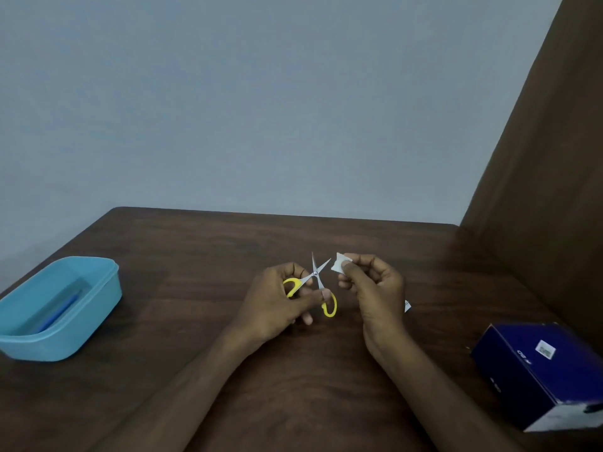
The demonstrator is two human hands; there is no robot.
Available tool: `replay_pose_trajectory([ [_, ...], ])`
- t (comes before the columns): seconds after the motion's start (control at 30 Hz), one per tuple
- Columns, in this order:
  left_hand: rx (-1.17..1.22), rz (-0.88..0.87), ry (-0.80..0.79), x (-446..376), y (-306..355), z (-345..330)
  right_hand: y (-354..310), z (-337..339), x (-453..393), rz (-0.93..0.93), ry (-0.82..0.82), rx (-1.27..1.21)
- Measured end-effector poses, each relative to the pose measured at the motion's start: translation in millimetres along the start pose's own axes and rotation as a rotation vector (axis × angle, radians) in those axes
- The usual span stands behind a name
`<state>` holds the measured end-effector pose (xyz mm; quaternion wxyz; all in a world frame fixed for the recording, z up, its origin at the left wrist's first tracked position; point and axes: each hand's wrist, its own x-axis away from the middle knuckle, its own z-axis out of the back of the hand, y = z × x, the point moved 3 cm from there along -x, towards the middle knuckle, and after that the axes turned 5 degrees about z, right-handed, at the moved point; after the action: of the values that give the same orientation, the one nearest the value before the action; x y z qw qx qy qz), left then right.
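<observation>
Yellow-handled scissors (315,274): I'm gripping them in left hand (274,300), blades apart; right hand (375,288) pinching white scrap (339,264) just beside tips; cut seemingly pending.

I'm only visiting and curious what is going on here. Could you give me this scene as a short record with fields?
work: probably cutting a small white scrap with scissors
left hand: grips the yellow-handled scissors, blades open, tips pointing away
right hand: pinches the scrap just right of the blades, not touching them
table: dark wood
far left: light blue tub with a blue stick inside, too blurred to name
far right: dark blue box with a small label
</observation>
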<state>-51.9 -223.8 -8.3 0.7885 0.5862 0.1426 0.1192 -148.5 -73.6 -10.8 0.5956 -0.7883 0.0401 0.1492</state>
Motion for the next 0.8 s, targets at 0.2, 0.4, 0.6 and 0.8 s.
replay_pose_trajectory([
  [0.2, -0.033, -0.025, 0.014, -1.2, -1.1, 0.4, -5.5, -8.6, 9.3, 0.119, -0.183, 0.106],
  [0.4, -0.044, -0.03, -0.033, -2.0, -2.3, -1.1, -5.3, -3.8, 2.1, 0.187, -0.058, 0.221],
  [0.6, -0.043, -0.029, -0.011, -4.9, -4.0, -1.0, -14.1, -0.6, 7.0, 0.293, -0.138, 0.23],
  [0.8, 0.003, -0.014, -0.045, -3.6, -5.2, -2.0, -6.5, 6.1, -2.6, 0.238, 0.002, 0.271],
])
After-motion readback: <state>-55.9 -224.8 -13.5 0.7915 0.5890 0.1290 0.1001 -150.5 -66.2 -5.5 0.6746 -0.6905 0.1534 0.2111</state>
